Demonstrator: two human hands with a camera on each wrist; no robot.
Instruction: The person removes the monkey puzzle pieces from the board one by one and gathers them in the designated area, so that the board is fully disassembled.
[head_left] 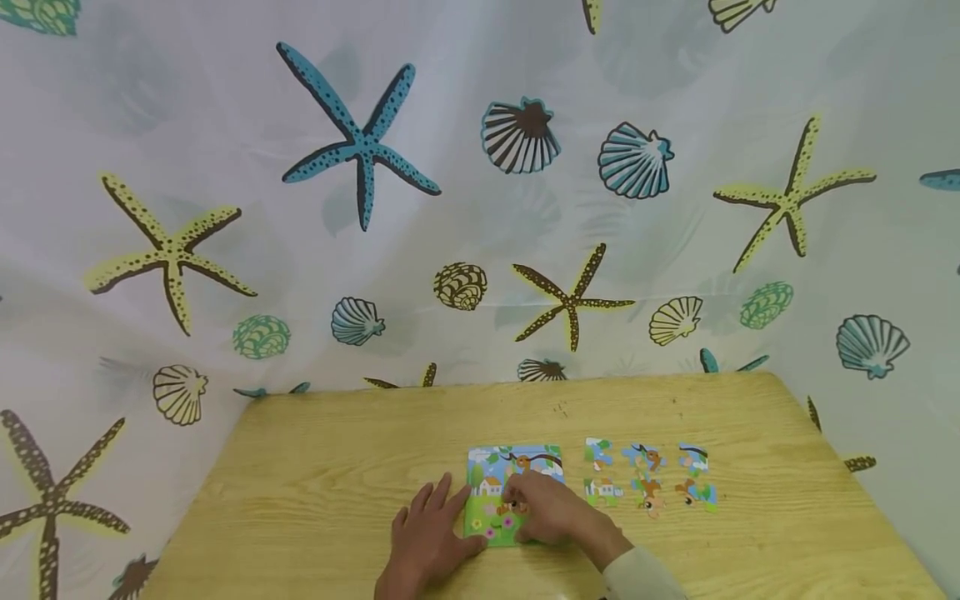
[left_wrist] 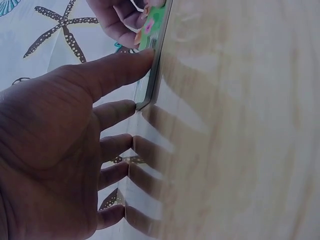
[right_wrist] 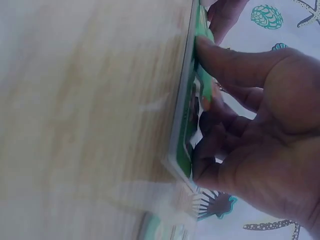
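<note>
A puzzle board [head_left: 510, 492] lies flat on the wooden surface [head_left: 315, 500], near its front edge. The left hand [head_left: 427, 533] rests beside the board's left edge with fingers straight and spread, its thumb [left_wrist: 117, 70] touching that edge; it holds nothing. The right hand [head_left: 551, 508] lies on top of the board, fingers bent, pressing a piece [head_left: 516, 505] down onto it. Six loose pieces [head_left: 648, 483] lie in two rows just right of the board.
</note>
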